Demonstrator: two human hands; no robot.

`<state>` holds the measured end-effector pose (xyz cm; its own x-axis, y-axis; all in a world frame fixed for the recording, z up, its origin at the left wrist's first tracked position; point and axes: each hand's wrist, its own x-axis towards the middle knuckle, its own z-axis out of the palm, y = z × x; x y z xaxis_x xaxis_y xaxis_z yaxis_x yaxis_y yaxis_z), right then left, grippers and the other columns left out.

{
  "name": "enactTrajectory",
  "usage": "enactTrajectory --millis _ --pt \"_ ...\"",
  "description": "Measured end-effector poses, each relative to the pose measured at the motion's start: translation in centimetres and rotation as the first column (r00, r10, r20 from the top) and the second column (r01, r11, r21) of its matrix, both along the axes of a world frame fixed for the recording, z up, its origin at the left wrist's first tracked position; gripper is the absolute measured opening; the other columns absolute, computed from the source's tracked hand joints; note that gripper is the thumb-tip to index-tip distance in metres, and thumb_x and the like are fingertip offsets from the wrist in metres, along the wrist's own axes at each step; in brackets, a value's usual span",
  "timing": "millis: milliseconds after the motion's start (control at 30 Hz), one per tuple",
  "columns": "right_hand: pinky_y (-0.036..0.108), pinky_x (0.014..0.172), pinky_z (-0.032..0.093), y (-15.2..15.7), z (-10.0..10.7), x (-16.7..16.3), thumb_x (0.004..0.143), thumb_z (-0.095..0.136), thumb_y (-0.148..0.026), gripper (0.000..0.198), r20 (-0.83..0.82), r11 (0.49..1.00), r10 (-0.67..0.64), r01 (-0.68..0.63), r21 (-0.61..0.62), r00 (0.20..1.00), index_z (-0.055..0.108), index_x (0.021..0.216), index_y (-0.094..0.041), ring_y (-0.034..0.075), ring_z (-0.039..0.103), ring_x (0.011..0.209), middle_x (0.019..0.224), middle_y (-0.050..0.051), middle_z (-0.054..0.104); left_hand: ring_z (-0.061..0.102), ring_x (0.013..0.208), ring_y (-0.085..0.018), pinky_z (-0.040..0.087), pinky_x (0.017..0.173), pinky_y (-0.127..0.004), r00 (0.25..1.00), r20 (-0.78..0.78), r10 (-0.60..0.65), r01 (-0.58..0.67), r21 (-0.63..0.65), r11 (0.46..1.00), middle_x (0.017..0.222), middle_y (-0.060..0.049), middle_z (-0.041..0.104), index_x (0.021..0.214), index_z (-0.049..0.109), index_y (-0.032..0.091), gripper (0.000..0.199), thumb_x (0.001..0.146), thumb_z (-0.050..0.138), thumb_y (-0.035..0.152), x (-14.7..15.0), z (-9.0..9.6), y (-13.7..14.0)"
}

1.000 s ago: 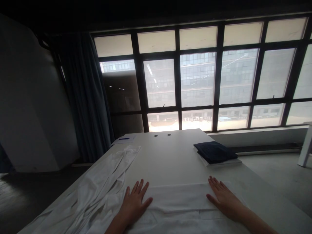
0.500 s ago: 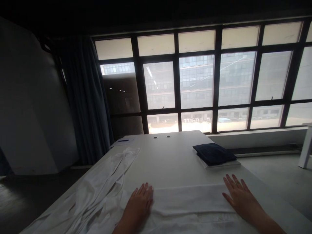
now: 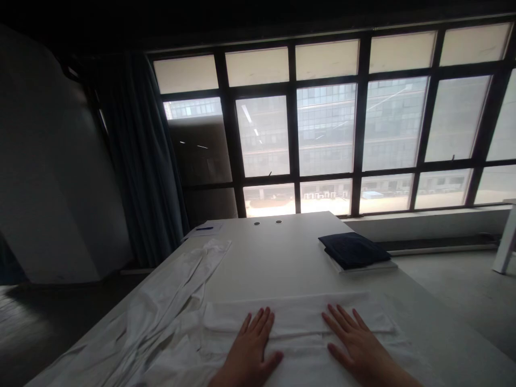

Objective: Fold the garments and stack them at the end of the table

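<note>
White cloth (image 3: 298, 314), folded over along its far edge, lies spread across the near part of the table. My left hand (image 3: 252, 346) rests flat on it with the fingers stretched out and the thumb apart. To the right, my right hand (image 3: 355, 344) also lies palm down on the cloth, fingers spread. Neither hand grips anything. A crease runs across the fabric between the two hands. What kind of cloth item this is, I cannot tell.
Crumpled white fabric (image 3: 161, 306) covers the left side of the white table (image 3: 262, 258). A folded dark navy cloth (image 3: 355, 250) lies on white material at the right edge. Paper with a dark pen (image 3: 204, 228) sits at the far left corner. Windows stand behind.
Both hands have come closer together over the cloth, the right one moving left and the left one slightly right. The cloth's folded far edge now sits a little farther from me.
</note>
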<state>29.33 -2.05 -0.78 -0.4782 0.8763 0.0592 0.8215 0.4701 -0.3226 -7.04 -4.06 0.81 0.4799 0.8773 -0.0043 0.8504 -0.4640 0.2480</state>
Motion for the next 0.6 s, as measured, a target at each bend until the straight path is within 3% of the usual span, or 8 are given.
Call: enactTrajectory --millis 167,300,467,600 --pt "0.060 0.121 0.011 0.5 0.0 0.9 0.097 0.033 -0.067 0.063 0.016 1.000 0.015 -0.015 0.012 1.000 0.022 0.154 -0.042 0.030 0.018 0.150 0.163 -0.001 0.021 0.009 0.151 -0.032 0.014 0.122 -0.056 0.989 -0.073 0.131 -0.126 0.061 0.990 0.164 -0.002 0.005 0.157 0.012 0.038 0.077 0.093 0.037 0.074 -3.4 0.1 -0.3" --pt "0.061 0.120 0.012 0.6 -0.4 1.4 0.097 0.034 -0.066 0.063 0.007 1.000 0.023 -0.023 0.018 1.000 0.022 0.154 -0.043 0.031 0.020 0.150 0.162 -0.001 0.023 0.015 0.150 -0.032 0.020 0.122 -0.052 0.969 -0.115 0.218 -0.204 0.120 0.972 0.164 -0.002 0.010 0.155 0.021 0.039 0.074 0.093 0.040 0.074 -7.9 -0.1 -1.1" --pt "0.060 0.121 0.011 0.5 -0.3 2.1 0.096 0.036 -0.066 0.063 0.004 0.999 0.041 -0.041 -0.009 0.999 0.022 0.153 -0.043 0.031 0.019 0.150 0.162 -0.001 0.023 0.020 0.150 -0.030 0.021 0.121 -0.050 0.907 -0.162 0.390 -0.364 0.165 0.916 0.163 -0.004 0.018 0.155 0.028 0.032 0.075 0.093 0.036 0.074 -13.5 -0.1 -2.1" --pt "0.061 0.120 0.015 0.9 0.5 4.3 0.094 0.039 -0.067 0.062 -0.012 0.997 0.011 -0.011 -0.076 1.000 0.030 0.151 -0.044 0.032 0.022 0.149 0.161 -0.003 0.027 0.019 0.150 -0.031 0.019 0.122 -0.049 0.907 -0.146 0.395 -0.376 0.140 0.916 0.163 -0.004 0.016 0.156 0.025 0.028 0.078 0.093 0.035 0.074 -13.4 -0.5 -2.6"
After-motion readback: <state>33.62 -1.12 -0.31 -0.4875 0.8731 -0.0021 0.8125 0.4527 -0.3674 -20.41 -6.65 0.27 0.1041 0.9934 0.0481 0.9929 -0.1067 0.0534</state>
